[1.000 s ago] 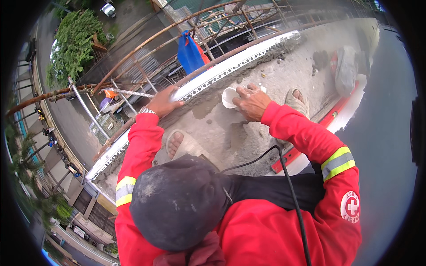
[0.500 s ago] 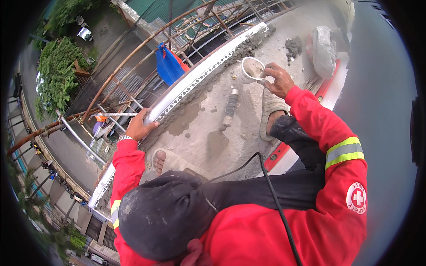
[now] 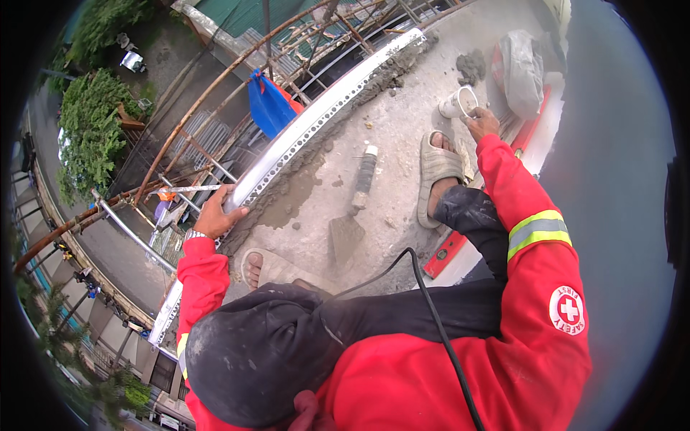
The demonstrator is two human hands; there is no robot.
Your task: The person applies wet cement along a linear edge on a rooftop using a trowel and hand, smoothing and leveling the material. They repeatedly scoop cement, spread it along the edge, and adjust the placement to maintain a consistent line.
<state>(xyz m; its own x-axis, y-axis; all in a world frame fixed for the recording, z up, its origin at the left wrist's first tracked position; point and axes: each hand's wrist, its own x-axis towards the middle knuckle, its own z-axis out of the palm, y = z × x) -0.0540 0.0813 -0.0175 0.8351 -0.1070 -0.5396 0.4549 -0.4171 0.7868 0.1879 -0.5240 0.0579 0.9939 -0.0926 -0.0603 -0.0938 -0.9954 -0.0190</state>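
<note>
My right hand (image 3: 483,123) grips the rim of a white plastic cup (image 3: 456,103), tilted low over the concrete ledge beside my right sandal. What lies inside the cup cannot be made out. At the ledge's outer edge, my left hand (image 3: 214,217) grasps a long white perforated edge trim (image 3: 305,129), thumb on the inner side. Wet grey mortar (image 3: 287,197) and a damp patch run along the trim. Between my feet lies a pointing trowel (image 3: 346,238), its wrapped handle directed away from me; neither hand touches it.
Past the trim is a drop to a street, with rusty scaffold pipes (image 3: 194,108) and a blue cloth (image 3: 267,106). A mortar heap (image 3: 471,66), a plastic bag (image 3: 522,75) and a red spirit level (image 3: 447,253) lie to the right. A black cable (image 3: 431,305) crosses my lap.
My right hand has carried the cup to the right and away from the trim, tipping it over. My left hand has stayed on the trim.
</note>
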